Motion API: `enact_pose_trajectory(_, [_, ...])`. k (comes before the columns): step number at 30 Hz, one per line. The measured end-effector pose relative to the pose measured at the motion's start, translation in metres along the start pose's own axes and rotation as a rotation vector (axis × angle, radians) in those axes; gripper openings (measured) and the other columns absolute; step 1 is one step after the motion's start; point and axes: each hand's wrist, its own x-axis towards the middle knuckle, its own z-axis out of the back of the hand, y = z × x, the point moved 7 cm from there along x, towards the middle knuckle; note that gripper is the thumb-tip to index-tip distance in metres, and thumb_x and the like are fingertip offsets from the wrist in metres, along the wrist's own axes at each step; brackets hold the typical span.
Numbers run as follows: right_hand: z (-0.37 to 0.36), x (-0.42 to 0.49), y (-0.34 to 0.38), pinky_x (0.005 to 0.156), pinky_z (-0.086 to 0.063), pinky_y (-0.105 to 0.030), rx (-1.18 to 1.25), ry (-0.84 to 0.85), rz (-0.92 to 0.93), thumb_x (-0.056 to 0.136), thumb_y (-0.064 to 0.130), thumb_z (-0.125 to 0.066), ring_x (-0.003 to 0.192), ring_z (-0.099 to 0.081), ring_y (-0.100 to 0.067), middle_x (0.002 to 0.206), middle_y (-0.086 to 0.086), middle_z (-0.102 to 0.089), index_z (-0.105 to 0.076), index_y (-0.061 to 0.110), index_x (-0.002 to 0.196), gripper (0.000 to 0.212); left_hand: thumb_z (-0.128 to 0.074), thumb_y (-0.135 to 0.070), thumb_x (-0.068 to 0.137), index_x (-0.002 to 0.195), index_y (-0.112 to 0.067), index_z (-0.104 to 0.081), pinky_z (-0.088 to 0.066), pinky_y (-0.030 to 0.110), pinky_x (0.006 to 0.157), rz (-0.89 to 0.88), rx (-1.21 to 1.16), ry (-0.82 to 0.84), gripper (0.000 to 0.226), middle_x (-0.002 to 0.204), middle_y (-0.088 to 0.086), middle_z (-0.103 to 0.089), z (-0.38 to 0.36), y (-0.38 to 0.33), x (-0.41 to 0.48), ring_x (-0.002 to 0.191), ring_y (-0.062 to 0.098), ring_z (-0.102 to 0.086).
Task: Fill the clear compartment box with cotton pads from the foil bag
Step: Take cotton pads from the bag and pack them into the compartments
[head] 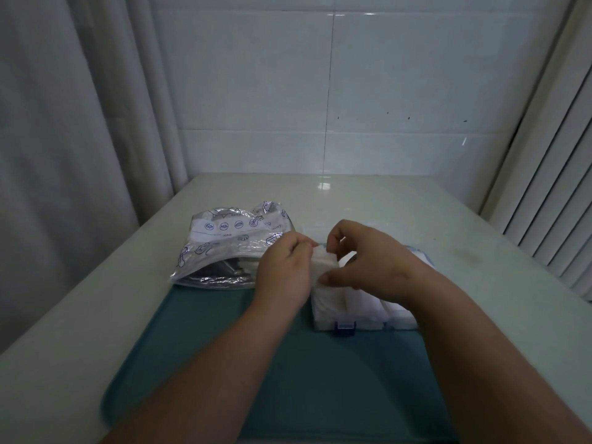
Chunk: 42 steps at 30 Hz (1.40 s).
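White wall tiles [384,75], a pale curtain [80,123] at nine o'clock and slatted blinds [551,187] at three frame a pale glossy surface [416,219] where a person sorts supplies over a dark teal mat [224,363]. Both hands meet mid-scene. The left hand [285,274], fingers curled, pinches the far left edge of a stack of white square cotton pads [325,265]. The right hand [371,264] grips the same stack between a thumb on its near side and a forefinger hooked over its far side. The stack is at the left end of a clear plastic compartment box [322,325], directly under the hands; whether it already rests in the leftmost channel or is just above it cannot be told. The box lies at the mat's one o'clock with its blue latch [345,327] facing six. Its channels run six to twelve, so the stack looks set to go straight down along that line. Channels toward three o'clock appear already packed white. A crinkled silver foil bag [224,238] with blue printing lies at ten o'clock, just beside the left hand, the nearer one for any further reach into it.
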Motion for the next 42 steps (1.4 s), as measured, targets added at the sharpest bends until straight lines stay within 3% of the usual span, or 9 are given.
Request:
enact_pose_trajectory(7, [0.001,0.001,-0.003,0.052,-0.048,-0.018,0.034,0.0,-0.009,0.073,0.02,-0.083,0.068,-0.064,-0.015,0.099,0.002,-0.066,-0.051,0.025,0.09,0.036,-0.052,-0.017,0.092,0.082,-0.007,-0.063,-0.038,0.031,0.064,0.048,-0.019,0.029,0.018,0.079,0.004,-0.062,-0.003,0.004,-0.002,0.071,0.014,-0.051])
enact_pose_trajectory(11, [-0.002,0.002,-0.003,0.062,-0.055,-0.029,-0.016,-0.002,-0.005,0.075,0.023,-0.08,0.071,-0.063,-0.018,0.096,-0.002,-0.067,-0.054,0.024,0.087,0.029,-0.052,-0.018,0.092,0.081,-0.014,-0.061,-0.039,0.031,0.064,0.045,0.047,0.078,0.015,0.077,-0.003,-0.06,-0.006,0.007,-0.002,0.072,0.014,-0.051])
enact_pose_trajectory(14, [-0.003,0.002,-0.004,0.057,-0.054,-0.023,0.05,0.006,-0.018,0.076,0.021,-0.079,0.067,-0.064,-0.017,0.096,-0.003,-0.069,-0.053,0.022,0.089,0.029,-0.052,-0.016,0.091,0.085,-0.018,-0.063,-0.043,0.032,0.069,0.055,0.059,0.089,0.013,0.083,-0.004,-0.063,-0.007,0.006,-0.002,0.078,0.014,-0.055])
enact_pose_trajectory(19, [-0.003,0.002,-0.003,0.062,-0.06,-0.026,-0.003,0.021,-0.032,0.078,0.013,-0.078,0.07,-0.068,-0.018,0.094,0.003,-0.066,-0.05,0.031,0.103,0.041,-0.051,-0.023,0.093,0.088,-0.007,-0.064,-0.036,0.029,0.062,0.142,-0.133,0.054,0.021,0.081,-0.001,-0.057,-0.003,0.001,-0.007,0.072,0.012,-0.049])
enact_pose_trajectory(23, [-0.001,0.001,-0.003,0.064,-0.06,-0.027,0.024,0.016,-0.04,0.079,0.011,-0.076,0.067,-0.068,-0.016,0.092,0.005,-0.065,-0.055,0.03,0.099,0.035,-0.052,-0.021,0.089,0.081,-0.011,-0.065,-0.045,0.028,0.056,0.248,-0.248,0.063,0.019,0.087,0.009,-0.06,-0.001,0.004,-0.007,0.076,0.021,-0.056])
enact_pose_trajectory(27, [0.001,0.001,-0.003,0.06,-0.058,-0.022,0.032,0.006,-0.067,0.079,0.013,-0.078,0.063,-0.066,-0.013,0.094,0.005,-0.065,-0.053,0.026,0.098,0.034,-0.058,-0.016,0.089,0.09,-0.018,-0.065,-0.048,0.03,0.062,0.169,-0.207,0.094,0.008,0.094,0.005,-0.062,0.003,-0.002,-0.006,0.078,0.019,-0.057])
enact_pose_trajectory(31, [0.004,0.0,-0.005,0.061,-0.06,-0.025,0.03,-0.006,-0.08,0.079,0.013,-0.078,0.066,-0.069,-0.017,0.094,0.004,-0.064,-0.051,0.025,0.099,0.036,-0.06,0.0,0.086,0.094,-0.025,-0.069,-0.047,0.023,0.07,0.043,-0.081,0.164,0.028,0.095,-0.004,-0.063,0.002,-0.006,-0.005,0.085,0.012,-0.059])
enact_pose_trajectory(37, [-0.001,-0.003,-0.003,0.064,-0.062,-0.028,0.118,0.044,-0.059,0.083,0.015,-0.075,0.066,-0.072,-0.017,0.092,-0.002,-0.07,-0.054,0.026,0.104,0.032,-0.063,-0.003,0.084,0.086,-0.017,-0.068,-0.045,0.023,0.067,0.037,-0.013,0.132,0.016,0.093,0.001,-0.067,0.004,-0.003,-0.003,0.08,0.011,-0.058])
enact_pose_trajectory(42, [0.0,-0.001,-0.006,0.068,-0.062,-0.033,0.097,0.037,-0.072,0.085,0.012,-0.072,0.065,-0.072,-0.016,0.088,-0.002,-0.072,-0.059,0.021,0.092,0.017,-0.071,-0.002,0.076,0.084,-0.019,-0.07,-0.045,0.021,0.063,0.034,0.02,0.143,0.018,0.088,-0.002,-0.067,0.005,-0.005,-0.003,0.075,0.009,-0.059])
